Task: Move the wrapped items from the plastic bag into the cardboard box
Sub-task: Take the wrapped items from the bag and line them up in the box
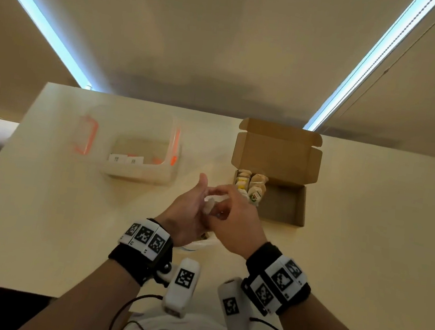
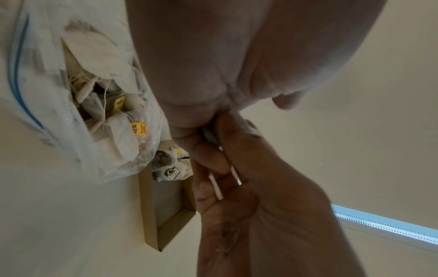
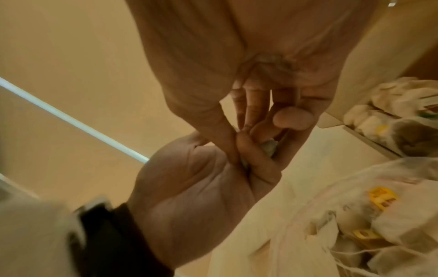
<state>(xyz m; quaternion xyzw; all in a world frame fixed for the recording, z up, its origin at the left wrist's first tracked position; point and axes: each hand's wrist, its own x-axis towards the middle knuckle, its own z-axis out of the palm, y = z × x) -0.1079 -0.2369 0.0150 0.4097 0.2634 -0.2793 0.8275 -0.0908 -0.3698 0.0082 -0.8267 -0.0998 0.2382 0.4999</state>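
A: Surface, room?
B: A pale table [image 1: 42, 198] is seen under both hands; light strips [image 1: 374, 60] run overhead.

A: Containers?
B: Cardboard box [image 1: 285, 203], lid up, sits just beyond the right fingertips, w/ wrapped items [image 1: 250, 186] rowed at its left end. Plastic bag [image 2: 71, 131] lies below the wrists, more inside. A clear tub [image 1: 141, 150] w/ orange clips is set past the left thumb.

A: Labels?
B: Yellow tags [image 2: 138, 129]; text too blurred.

A: Fingers?
B: Left hand [image 1: 185, 215] and right hand [image 1: 234, 221] are met together, fingers pinched on one small wrapped item [image 1: 210, 205].

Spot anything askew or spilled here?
Nothing spilled. The tea bags fill only the left part of the cardboard box. Both hands meet over one small wrapped item, mostly hidden.
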